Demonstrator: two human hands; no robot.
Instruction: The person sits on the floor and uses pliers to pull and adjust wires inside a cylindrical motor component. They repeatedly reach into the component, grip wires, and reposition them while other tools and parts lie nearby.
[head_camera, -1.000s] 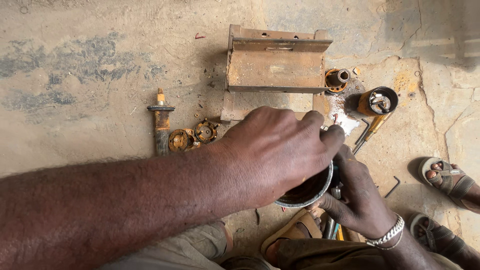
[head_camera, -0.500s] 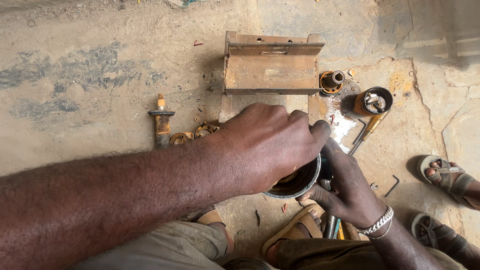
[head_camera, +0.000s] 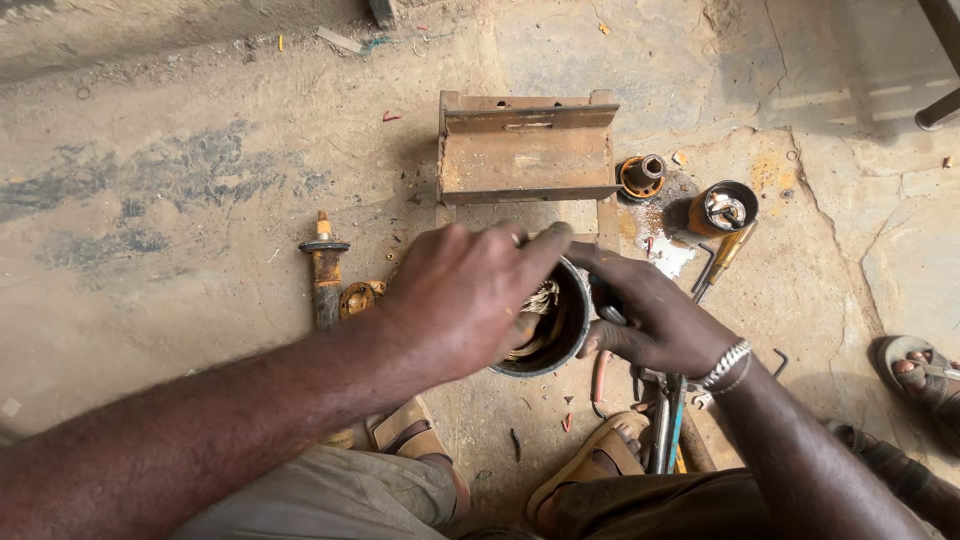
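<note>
A dark round motor housing (head_camera: 552, 330) (copper windings visible inside) is held on the concrete floor (head_camera: 180, 130) between the knees. Its rim is gripped by the left hand (head_camera: 470, 295); its side is clasped by the right hand (head_camera: 650, 320). A rusty steel block (head_camera: 527, 160) lies just beyond.

Cracked, stained concrete floor (head_camera: 180, 150) in daylight

No packages, labels, signs or screens visible anywhere.
</note>
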